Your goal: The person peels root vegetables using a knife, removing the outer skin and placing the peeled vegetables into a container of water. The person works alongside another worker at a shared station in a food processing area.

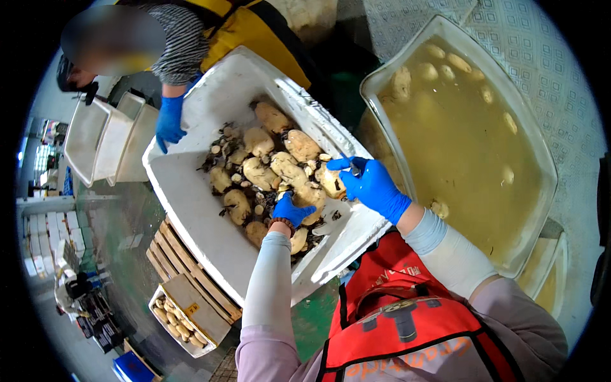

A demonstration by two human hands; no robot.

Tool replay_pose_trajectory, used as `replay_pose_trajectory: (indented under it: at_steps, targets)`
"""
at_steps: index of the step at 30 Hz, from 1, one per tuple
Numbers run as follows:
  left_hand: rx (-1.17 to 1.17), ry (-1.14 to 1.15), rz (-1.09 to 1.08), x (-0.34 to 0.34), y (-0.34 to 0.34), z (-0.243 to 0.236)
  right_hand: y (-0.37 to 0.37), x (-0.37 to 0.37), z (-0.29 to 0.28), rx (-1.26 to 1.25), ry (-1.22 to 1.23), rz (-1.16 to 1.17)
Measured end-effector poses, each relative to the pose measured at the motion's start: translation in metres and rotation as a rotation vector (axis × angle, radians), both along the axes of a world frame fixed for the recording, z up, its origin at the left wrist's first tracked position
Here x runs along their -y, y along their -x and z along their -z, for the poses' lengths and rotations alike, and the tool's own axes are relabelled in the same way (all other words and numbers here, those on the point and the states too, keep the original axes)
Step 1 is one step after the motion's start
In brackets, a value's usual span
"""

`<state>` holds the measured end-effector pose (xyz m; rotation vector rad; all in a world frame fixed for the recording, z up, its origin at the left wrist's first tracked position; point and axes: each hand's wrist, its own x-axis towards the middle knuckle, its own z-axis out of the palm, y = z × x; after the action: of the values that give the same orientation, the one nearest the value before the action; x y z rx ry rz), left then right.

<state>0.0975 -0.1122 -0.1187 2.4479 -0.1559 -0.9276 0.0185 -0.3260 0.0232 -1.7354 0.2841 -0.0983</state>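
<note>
A white foam box (191, 197) before me holds several thick, pale yellow root sections (287, 167) that look like lotus root, among dark stringy trimmings and small cut rounds. My left hand (291, 209), in a blue glove, is closed around one lotus root (310, 191) near the box's front side, its thumb lying across it. Beside the right wall of the box, my right hand (375, 184), also blue-gloved, is raised with its fingers curled round a small grey tool (354, 169) that looks like a short knife; the glove hides most of it.
A co-worker's blue-gloved hand (169, 124) hangs over the box's far left rim. To the right stands a large white tub (407, 169) of murky water with root sections floating. White tubs (105, 143), a wooden pallet (191, 267) and a smaller box of roots (181, 321) are at left.
</note>
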Motion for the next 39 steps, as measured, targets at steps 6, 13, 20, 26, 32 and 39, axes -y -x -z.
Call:
replay_pose_trajectory:
  at_steps: [6,13,20,26,32,39]
  targets:
    - [-0.156,-0.160,0.252,0.022,-0.030,0.015,0.004,0.000,0.021,0.051,0.007,0.010]
    - [-0.142,0.104,0.206,0.015,-0.008,0.031,0.010,0.003,0.013,0.131,0.156,-0.060]
    - [-0.237,0.824,-0.362,-0.016,0.013,-0.037,0.010,-0.020,0.015,0.106,0.741,-0.244]
    - [0.152,0.790,-0.333,-0.029,0.037,-0.126,0.001,-0.057,0.003,0.314,1.109,-0.308]
    - [0.289,0.847,-0.429,-0.048,0.060,-0.155,-0.002,-0.083,-0.022,0.336,1.182,-0.418]
    - [0.340,0.879,-0.466,-0.068,0.071,-0.161,-0.015,-0.099,-0.028,0.314,1.127,-0.433]
